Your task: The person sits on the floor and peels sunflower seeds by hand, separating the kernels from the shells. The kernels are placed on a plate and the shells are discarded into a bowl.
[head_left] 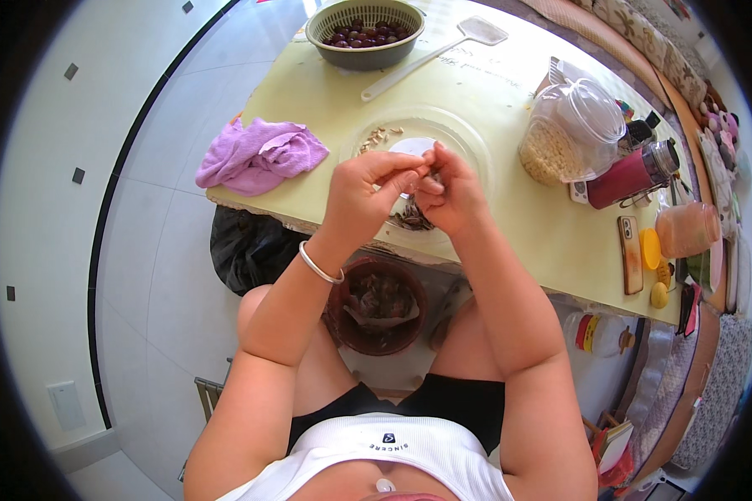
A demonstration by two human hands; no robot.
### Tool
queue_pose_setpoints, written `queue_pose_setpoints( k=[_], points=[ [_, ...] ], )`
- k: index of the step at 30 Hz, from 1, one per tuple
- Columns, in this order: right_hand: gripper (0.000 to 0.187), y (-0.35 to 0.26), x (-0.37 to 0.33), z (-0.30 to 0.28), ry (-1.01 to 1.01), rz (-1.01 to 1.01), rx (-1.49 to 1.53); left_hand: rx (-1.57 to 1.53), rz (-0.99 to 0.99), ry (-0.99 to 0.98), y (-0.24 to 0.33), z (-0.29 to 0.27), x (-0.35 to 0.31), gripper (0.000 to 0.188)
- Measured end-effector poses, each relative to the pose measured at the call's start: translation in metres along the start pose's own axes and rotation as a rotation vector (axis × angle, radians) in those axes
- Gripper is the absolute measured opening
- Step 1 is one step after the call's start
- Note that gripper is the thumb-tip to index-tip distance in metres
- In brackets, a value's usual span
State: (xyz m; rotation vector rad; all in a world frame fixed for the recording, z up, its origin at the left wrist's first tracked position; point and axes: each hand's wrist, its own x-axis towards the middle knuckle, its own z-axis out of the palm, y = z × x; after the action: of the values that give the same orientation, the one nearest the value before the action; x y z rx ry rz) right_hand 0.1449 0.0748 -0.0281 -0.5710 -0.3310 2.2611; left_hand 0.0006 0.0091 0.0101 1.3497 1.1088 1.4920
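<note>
My left hand (pixel 366 190) and my right hand (pixel 455 194) meet above a clear round plate (pixel 479 150) near the table's front edge. Both have thumb and fingers pinched together, the fingertips touching. Whatever sits between them is too small and too covered to make out. Pale little kernels (pixel 378 138) lie on the plate's far left part. Dark seeds or husks (pixel 413 215) form a small heap at its near side, partly under my hands. A white round piece (pixel 413 146) shows on the plate just behind my fingers.
A lilac cloth (pixel 263 156) lies left; a colander of dark round fruit (pixel 365 37) and a white fly swatter (pixel 430 60) are behind. Rightward are a clear tub of pale kernels (pixel 551 142), a purple bottle (pixel 631 177) and a phone (pixel 630 255). Below stands a brown bin (pixel 336 313).
</note>
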Motion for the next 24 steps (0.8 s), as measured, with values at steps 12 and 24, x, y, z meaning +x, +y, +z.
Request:
queue_pose_setpoints(
  k=[12, 24],
  points=[
    [0.026, -0.048, -0.014, -0.007, -0.269, -0.216, 0.202, 0.889, 0.333, -0.127, -0.034, 0.005, -0.001, 0.017],
    [0.012, -0.026, -0.014, -0.001, 0.112, -0.161, -0.457, 0.685, 0.253, 0.030, -0.035, 0.007, 0.003, 0.016]
  ],
)
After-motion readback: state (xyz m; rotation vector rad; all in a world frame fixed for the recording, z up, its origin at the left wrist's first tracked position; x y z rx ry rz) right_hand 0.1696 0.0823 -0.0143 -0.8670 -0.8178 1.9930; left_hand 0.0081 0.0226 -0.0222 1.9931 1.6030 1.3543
